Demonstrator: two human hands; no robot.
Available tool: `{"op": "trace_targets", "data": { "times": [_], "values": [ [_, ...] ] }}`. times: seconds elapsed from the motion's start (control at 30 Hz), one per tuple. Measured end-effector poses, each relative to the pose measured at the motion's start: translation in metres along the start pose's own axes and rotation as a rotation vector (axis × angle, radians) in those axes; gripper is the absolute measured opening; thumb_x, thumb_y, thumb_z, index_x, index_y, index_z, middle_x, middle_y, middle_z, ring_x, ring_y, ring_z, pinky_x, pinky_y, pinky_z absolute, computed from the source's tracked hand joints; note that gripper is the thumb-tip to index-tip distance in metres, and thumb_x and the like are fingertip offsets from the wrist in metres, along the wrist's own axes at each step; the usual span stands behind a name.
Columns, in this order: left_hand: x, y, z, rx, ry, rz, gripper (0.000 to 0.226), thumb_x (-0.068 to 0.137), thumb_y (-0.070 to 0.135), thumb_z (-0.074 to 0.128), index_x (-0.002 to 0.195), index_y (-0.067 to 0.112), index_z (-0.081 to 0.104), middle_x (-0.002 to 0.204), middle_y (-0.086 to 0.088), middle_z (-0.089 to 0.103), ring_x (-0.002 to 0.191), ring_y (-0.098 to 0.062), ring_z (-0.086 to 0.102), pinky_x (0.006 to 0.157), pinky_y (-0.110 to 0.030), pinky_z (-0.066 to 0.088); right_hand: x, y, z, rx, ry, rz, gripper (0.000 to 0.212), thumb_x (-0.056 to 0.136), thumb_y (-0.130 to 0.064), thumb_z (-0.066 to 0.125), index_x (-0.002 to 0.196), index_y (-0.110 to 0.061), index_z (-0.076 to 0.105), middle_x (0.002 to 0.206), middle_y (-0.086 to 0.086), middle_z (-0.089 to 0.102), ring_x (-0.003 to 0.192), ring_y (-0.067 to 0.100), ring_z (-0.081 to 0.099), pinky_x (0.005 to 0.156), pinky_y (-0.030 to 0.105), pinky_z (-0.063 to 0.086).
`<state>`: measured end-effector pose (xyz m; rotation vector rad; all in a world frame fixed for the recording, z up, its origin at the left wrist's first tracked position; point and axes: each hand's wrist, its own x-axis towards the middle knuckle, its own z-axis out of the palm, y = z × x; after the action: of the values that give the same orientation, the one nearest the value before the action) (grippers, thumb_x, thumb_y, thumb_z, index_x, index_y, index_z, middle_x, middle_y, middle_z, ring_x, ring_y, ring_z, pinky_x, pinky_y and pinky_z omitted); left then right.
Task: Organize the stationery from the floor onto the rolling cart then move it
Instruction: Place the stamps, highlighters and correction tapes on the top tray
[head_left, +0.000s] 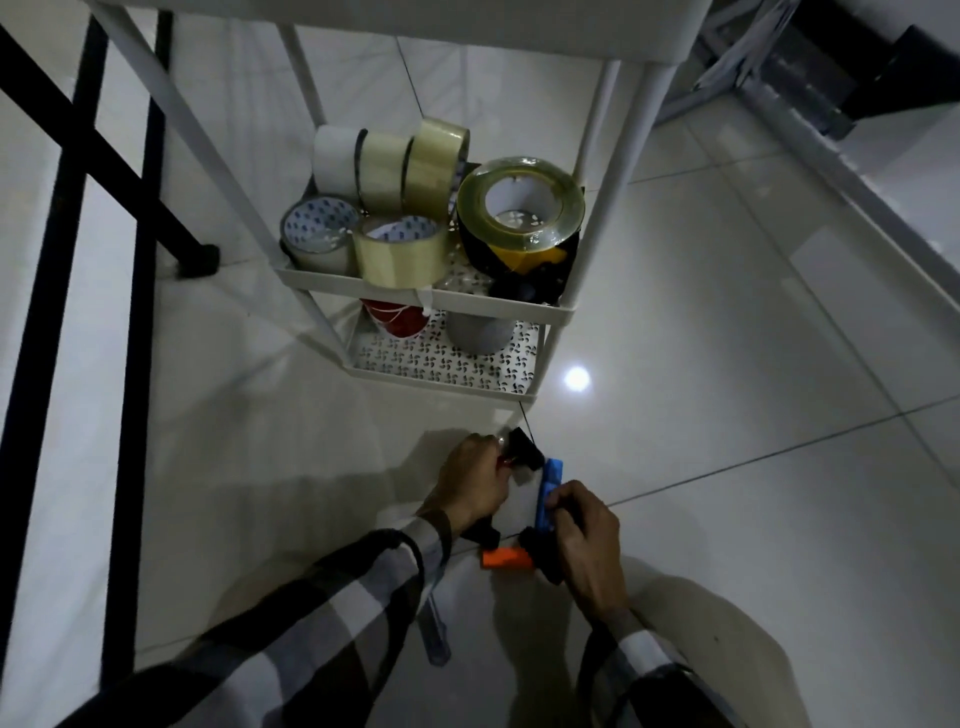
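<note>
A white rolling cart (426, 299) stands ahead of me; its middle shelf holds several tape rolls (400, 249), among them a big black-and-yellow roll (519, 218). On its lowest shelf (441, 376) sit a red roll (395, 319) and a grey roll (480, 332). Low on the floor in front of the cart, my left hand (472, 483) is closed on a small black item (522, 449). My right hand (584, 535) grips a blue stapler-like piece (549, 493), with another black item (540, 556) under its palm. An orange piece (506, 558) lies on the tiles between my wrists.
A black metal frame (145, 208) with a foot stands to the left of the cart. A clear plastic object (434, 634) lies on the floor under my left forearm. At the upper right are dark furniture and a white ledge (857, 171). A lamp glare (576, 378) marks the tiles.
</note>
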<state>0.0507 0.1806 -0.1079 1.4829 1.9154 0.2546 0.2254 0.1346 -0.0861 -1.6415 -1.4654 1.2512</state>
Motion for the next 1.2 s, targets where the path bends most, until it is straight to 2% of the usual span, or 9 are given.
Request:
{"op": "trace_targets", "data": {
  "times": [0.13,0.23,0.33,0.43,0.53,0.67,0.83,0.97,1.2],
  "values": [
    [-0.01,-0.009,-0.024,-0.612,-0.039,-0.235,0.011,0.099,0.015,0.066,0.092,0.015,0.075,0.086,-0.004,0.078,0.078,-0.019,0.073,0.074,-0.033,0.062,0.005,-0.001,0.023,-0.138,-0.152,0.155,0.024,0.096,-0.041,0.054,0.081,-0.023,0.061,0.078,-0.002,0.067,0.069,0.007,0.064,0.067,0.031,0.05],
    [-0.026,-0.027,-0.043,-0.777,-0.051,-0.309,0.019,0.102,0.012,0.06,0.093,0.011,0.076,0.069,0.001,0.071,0.061,-0.011,0.063,0.058,-0.02,0.048,0.017,0.004,0.047,-0.433,-0.277,0.231,0.049,0.09,-0.071,0.052,0.084,-0.024,0.063,0.079,-0.001,0.07,0.074,0.016,0.068,0.065,0.034,0.054],
    [-0.042,-0.043,-0.056,-0.908,-0.057,-0.361,0.019,0.102,0.012,0.061,0.104,0.002,0.076,0.076,-0.007,0.071,0.071,-0.02,0.063,0.072,-0.038,0.056,0.026,0.004,0.066,-0.557,-0.276,0.261,0.07,0.075,-0.086,0.047,0.085,-0.021,0.067,0.081,0.001,0.071,0.077,0.021,0.07,0.069,0.039,0.06],
    [-0.06,-0.05,-0.067,-1.033,-0.041,-0.362,0.017,0.103,0.01,0.061,0.106,0.003,0.077,0.084,-0.009,0.075,0.08,-0.023,0.07,0.084,-0.046,0.064,0.033,0.001,0.075,-0.556,-0.282,0.324,0.057,0.077,-0.075,0.06,0.095,-0.021,0.065,0.091,0.001,0.07,0.085,0.021,0.069,0.073,0.036,0.058],
    [-0.079,-0.049,-0.077,-1.016,0.004,-0.322,0.016,0.104,0.007,0.058,0.104,0.005,0.074,0.09,-0.014,0.073,0.08,-0.023,0.068,0.068,-0.037,0.059,0.035,-0.004,0.07,-0.504,-0.288,0.365,0.055,0.068,-0.07,0.06,0.086,-0.019,0.07,0.084,0.001,0.073,0.078,0.019,0.071,0.075,0.041,0.063],
    [-0.103,-0.045,-0.089,-0.827,0.043,-0.181,0.014,0.102,0.008,0.062,0.104,0.016,0.073,0.094,-0.004,0.078,0.084,-0.016,0.07,0.068,-0.032,0.054,0.017,-0.037,0.047,-0.422,-0.287,0.236,0.034,0.085,-0.049,0.07,0.074,-0.017,0.075,0.067,0.0,0.075,0.064,0.01,0.072,0.07,0.038,0.063],
    [-0.135,-0.031,-0.123,-0.675,0.127,-0.032,0.015,0.097,0.013,0.071,0.096,0.028,0.075,0.092,0.01,0.077,0.087,-0.007,0.071,0.075,-0.031,0.058,-0.023,-0.103,0.007,-0.244,-0.187,0.08,0.012,0.086,-0.029,0.077,0.09,-0.024,0.067,0.06,-0.014,0.073,0.062,-0.005,0.071,0.056,0.009,0.05],
    [-0.165,-0.022,-0.161,-0.544,0.254,0.027,0.022,0.094,0.015,0.076,0.107,0.032,0.079,0.099,0.024,0.074,0.091,-0.002,0.071,0.08,-0.032,0.063,-0.051,-0.148,-0.024,-0.199,-0.12,-0.034,0.014,0.081,-0.032,0.071,0.08,-0.026,0.059,0.074,-0.003,0.075,0.07,0.015,0.075,0.062,0.039,0.06],
    [-0.231,0.035,-0.219,-0.468,0.511,0.172,0.023,0.085,0.012,0.083,0.097,0.032,0.078,0.09,0.025,0.073,0.084,0.0,0.071,0.07,-0.024,0.061,-0.098,-0.24,-0.072,-0.202,-0.01,-0.332,0.012,0.087,-0.018,0.071,0.083,-0.017,0.06,0.074,0.0,0.063,0.057,0.025,0.057,0.053,0.037,0.047]
  ]
}}
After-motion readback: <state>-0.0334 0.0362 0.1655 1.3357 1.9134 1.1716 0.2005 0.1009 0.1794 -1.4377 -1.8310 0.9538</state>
